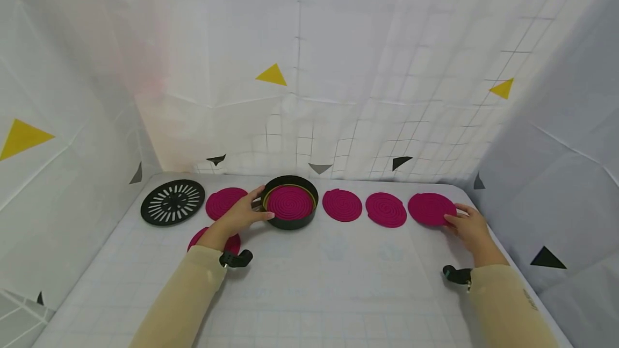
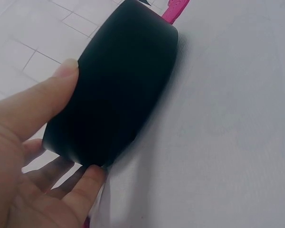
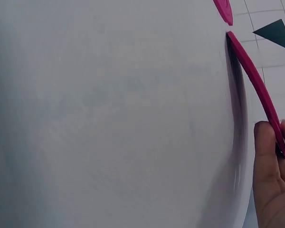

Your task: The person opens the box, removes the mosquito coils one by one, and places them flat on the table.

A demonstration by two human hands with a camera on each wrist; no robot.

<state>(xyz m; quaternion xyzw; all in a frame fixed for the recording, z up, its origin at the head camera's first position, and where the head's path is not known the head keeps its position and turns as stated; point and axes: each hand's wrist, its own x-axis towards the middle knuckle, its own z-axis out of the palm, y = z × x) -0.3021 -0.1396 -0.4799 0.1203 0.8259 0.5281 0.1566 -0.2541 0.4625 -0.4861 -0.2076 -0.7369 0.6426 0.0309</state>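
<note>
My left hand (image 1: 240,212) holds a round black holder (image 1: 289,225) by its left side. The thumb presses the outer wall (image 2: 114,80), and the other fingers reach around its lower side. Inside the holder lies a magenta coaster (image 1: 290,203) with spiral grooves; whether more lie beneath it is hidden. At the far right, my right hand (image 1: 471,230) pinches the edge of another magenta coaster (image 1: 430,209) between thumb and fingers. In the right wrist view, that coaster (image 3: 254,78) stands tilted, with a shadow on the table below it.
Two coasters (image 1: 342,205) (image 1: 386,209) lie between the holder and my right hand. Left of the holder is another coaster (image 1: 223,203), and one more (image 1: 234,244) is partly under my left wrist. A black slotted disc (image 1: 172,202) lies far left. White sheeting (image 1: 338,31) walls the table (image 1: 338,305).
</note>
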